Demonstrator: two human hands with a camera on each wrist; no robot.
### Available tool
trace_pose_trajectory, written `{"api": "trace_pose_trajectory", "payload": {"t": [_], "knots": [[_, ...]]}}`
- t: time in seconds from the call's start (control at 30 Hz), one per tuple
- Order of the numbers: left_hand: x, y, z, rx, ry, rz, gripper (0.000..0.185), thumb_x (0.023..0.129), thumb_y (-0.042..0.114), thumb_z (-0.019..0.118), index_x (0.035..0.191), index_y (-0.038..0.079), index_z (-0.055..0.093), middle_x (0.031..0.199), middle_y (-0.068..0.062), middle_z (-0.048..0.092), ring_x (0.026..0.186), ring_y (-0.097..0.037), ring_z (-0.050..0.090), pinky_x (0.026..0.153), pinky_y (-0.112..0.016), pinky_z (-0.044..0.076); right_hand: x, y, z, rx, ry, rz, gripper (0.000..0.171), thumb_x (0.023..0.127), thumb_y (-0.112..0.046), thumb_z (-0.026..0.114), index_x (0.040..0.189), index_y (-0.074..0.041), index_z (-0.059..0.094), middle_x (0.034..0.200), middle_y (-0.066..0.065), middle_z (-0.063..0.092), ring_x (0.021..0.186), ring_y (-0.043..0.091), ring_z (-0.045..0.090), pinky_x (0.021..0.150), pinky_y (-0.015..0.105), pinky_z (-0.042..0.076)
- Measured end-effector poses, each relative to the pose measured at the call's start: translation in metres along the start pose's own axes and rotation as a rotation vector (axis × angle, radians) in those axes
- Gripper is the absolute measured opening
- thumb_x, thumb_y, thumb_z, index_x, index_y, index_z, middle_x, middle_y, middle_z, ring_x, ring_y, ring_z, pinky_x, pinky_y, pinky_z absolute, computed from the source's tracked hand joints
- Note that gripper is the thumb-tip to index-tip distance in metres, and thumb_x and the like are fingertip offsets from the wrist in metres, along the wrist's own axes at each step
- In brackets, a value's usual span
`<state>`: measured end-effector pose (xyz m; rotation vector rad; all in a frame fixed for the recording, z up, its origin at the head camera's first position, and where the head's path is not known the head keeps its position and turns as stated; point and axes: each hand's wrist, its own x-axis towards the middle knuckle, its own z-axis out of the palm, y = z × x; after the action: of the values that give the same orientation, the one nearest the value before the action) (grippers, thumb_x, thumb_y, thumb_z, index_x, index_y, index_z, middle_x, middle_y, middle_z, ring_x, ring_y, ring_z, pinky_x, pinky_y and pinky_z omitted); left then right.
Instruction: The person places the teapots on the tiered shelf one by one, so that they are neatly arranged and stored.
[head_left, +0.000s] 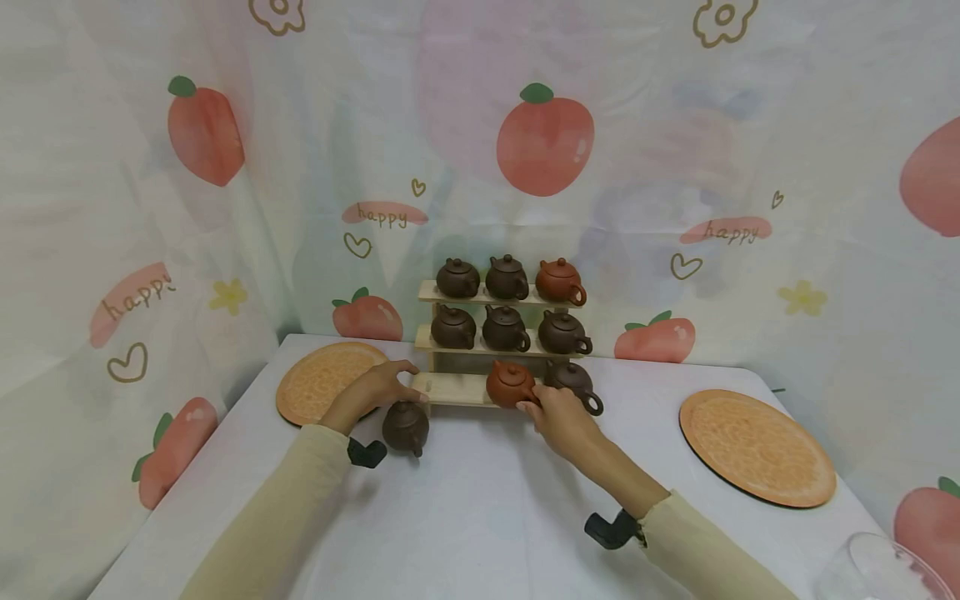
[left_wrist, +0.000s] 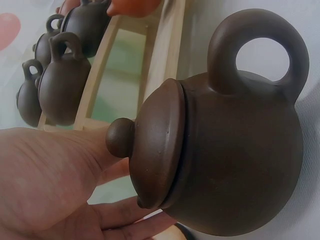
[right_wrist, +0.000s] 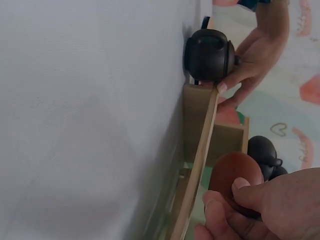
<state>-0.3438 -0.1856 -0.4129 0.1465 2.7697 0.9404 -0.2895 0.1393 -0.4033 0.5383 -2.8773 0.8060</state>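
Your left hand (head_left: 372, 390) is gripping the dark brown clay teapot (head_left: 406, 427); right hand (head_left: 561, 419) fingers are pinching the reddish clay teapot (head_left: 511, 383) — keep both level near the pale wooden rack (head_left: 454, 389).

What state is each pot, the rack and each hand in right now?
Dark teapot: lid on, upright on table, left hand holds it.
Reddish teapot: on bottom shelf, right hand grips it.
Rack: upper two shelves full, three pots each.

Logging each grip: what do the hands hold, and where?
Left hand holds the dark teapot by its lid side; right hand pinches the reddish teapot at its side.
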Motion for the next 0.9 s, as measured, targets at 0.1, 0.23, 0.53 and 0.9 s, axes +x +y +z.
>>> {"api": "trace_pose_trajectory", "payload": {"t": [0.1,0.23,0.53,0.9], "knots": [[0.001,0.0,0.0,0.01,-0.003,-0.003,0.065,0.092,0.04,0.083,0.147,0.013,0.059,0.156,-0.023,0.052,0.143,-0.042,0.049,0.115,-0.058,0.04,0.004,-0.001,0.002,-0.014,0.015,0.0,0.021,0.104,-0.017,0.07,0.088,-0.004,0.066,0.068,0.002,0.058,0.06,0.014,0.054,0.056,0.029,0.044],[0.002,0.0,-0.001,0.019,0.003,0.001,0.065,0.092,0.041,0.083,0.147,0.014,0.06,0.155,-0.022,0.053,0.143,-0.041,0.049,0.115,-0.058,0.04,0.009,-0.001,0.004,-0.044,0.027,0.006,0.02,0.103,-0.017,0.071,0.089,-0.002,0.067,0.069,0.004,0.059,0.06,0.016,0.056,0.056,0.03,0.044],[0.003,-0.001,0.0,0.016,-0.003,-0.001,0.065,0.092,0.04,0.083,0.146,0.014,0.06,0.154,-0.022,0.054,0.143,-0.041,0.049,0.116,-0.059,0.039,0.012,0.0,0.007,-0.059,0.013,0.028,0.021,0.102,-0.017,0.072,0.088,-0.003,0.067,0.07,0.005,0.061,0.062,0.018,0.057,0.058,0.032,0.045],[-0.001,0.002,-0.002,0.01,0.0,0.001,0.064,0.093,0.04,0.082,0.146,0.014,0.06,0.154,-0.022,0.053,0.143,-0.041,0.049,0.116,-0.058,0.039,0.014,0.003,0.008,-0.035,0.002,0.034,0.029,0.103,-0.018,0.071,0.079,-0.006,0.06,0.067,0.003,0.053,0.06,0.017,0.052,0.056,0.029,0.04]]}}
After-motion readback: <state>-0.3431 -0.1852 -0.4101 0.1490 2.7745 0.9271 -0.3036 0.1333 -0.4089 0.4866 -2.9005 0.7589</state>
